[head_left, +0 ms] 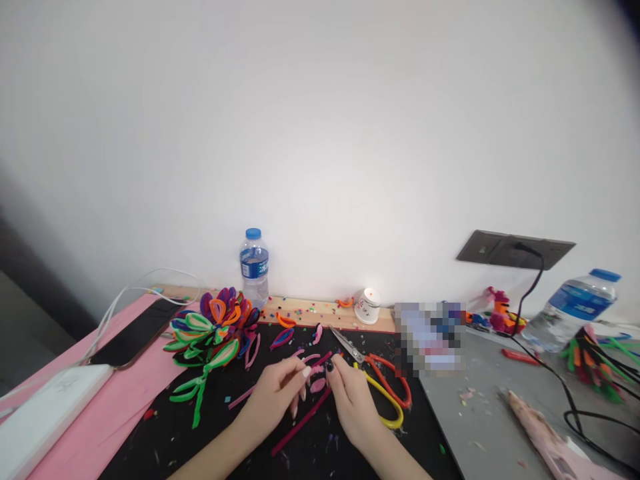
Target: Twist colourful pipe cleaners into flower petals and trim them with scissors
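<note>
My left hand is closed, thumb against forefinger, at a pink pipe cleaner that shows on both sides of it. Close by on the right, my right hand pinches a dark magenta pipe cleaner, which slants down to the left over the black mat. Short pink looped pieces lie between the hands. Scissors with one red and one yellow handle lie spread just beyond my right hand. Left of my hands rests a bunch of looped pipe-cleaner flowers with a green stem.
A water bottle and a paper cup stand along the wall. At left are a phone and a white box-shaped device with a cable. A second bottle, a black cord and more pipe cleaners are at right.
</note>
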Motion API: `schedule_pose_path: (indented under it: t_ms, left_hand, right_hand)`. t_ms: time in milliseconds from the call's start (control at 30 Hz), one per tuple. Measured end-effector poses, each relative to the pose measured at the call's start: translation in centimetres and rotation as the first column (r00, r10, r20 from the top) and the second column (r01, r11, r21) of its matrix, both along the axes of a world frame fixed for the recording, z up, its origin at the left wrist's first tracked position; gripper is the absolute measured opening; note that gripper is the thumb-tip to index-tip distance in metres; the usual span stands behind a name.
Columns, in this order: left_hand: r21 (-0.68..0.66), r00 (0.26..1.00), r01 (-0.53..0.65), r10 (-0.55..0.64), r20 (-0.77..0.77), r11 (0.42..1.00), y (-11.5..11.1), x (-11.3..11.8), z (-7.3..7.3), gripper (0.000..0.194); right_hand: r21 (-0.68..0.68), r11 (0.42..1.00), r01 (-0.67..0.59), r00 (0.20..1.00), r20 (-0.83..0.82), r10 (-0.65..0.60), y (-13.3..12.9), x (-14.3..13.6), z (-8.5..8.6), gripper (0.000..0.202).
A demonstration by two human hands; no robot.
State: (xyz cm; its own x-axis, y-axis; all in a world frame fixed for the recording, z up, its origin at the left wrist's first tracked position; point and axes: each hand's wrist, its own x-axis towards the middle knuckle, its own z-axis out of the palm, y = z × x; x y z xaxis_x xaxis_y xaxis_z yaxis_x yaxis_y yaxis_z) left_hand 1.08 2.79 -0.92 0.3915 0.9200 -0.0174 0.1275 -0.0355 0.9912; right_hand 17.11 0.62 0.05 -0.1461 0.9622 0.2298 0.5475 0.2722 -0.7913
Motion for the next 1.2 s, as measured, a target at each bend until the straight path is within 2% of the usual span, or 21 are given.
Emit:
schedule_pose_path:
  t_ms: [33,100,167,300,433,533,633,767,967,1200]
  left_hand:
    - [0.124,0.993,-0.056,0.068,-0.093,0.991,0.2,-0.4,0.2,0.030]
    - [0.380,0.946,-0.101,0.208,-0.250,0.919,0.8,-1.4,0.7,0.022]
    - [0.500,0.880,-0.094,0.307,-0.363,0.861,1.5,-2.4,0.8,0.022]
    - [0.494,0.742,-0.026,0.348,-0.573,0.869,2.5,-3.7,0.2,0.025]
    - [0.506,0.695,-0.065,0.403,-0.596,0.860,2.3,-3.7,0.2,0.017]
    - [0.539,0.701,-0.039,0.407,-0.585,0.841,1.8,-3.4,0.7,0.013]
    - [0.511,0.717,0.079,0.307,-0.625,0.856,1.3,-3.1,1.1,0.009]
    - [0.460,0.709,0.164,0.220,-0.670,0.873,0.9,-2.9,0.9,0.004]
    - [0.449,0.701,0.197,0.195,-0.686,0.872,0.6,-2.6,0.4,0.007]
    - [0.443,0.734,0.182,0.179,-0.656,0.878,0.6,-2.4,0.3,0.011]
  right_hand:
    - [0.006,1.000,0.024,1.000,-0.001,-0.024,0.1,0.0,0.0,0.024]
    - [0.026,0.997,0.077,0.997,0.018,-0.078,0.2,0.2,-0.1,0.025]
    - [0.045,0.992,0.114,0.992,0.057,-0.117,0.4,0.3,-0.3,0.024]
    - [0.083,0.986,0.142,0.973,0.171,-0.155,0.7,0.5,-0.8,0.020]
    - [0.118,0.980,0.159,0.951,0.250,-0.184,1.0,0.8,-0.6,0.019]
    - [0.137,0.987,0.085,0.937,0.327,-0.126,1.1,1.0,-0.1,0.020]
    - [0.127,0.992,-0.008,0.926,0.375,-0.040,1.1,1.2,0.5,0.015]
    - [0.099,0.995,-0.026,0.910,0.413,-0.017,1.1,1.5,0.7,0.012]
    - [0.059,0.996,-0.069,0.887,0.461,0.034,0.9,1.7,0.2,0.025]
    - [0.053,0.998,-0.033,0.937,0.350,0.012,1.3,1.8,-0.6,0.037]
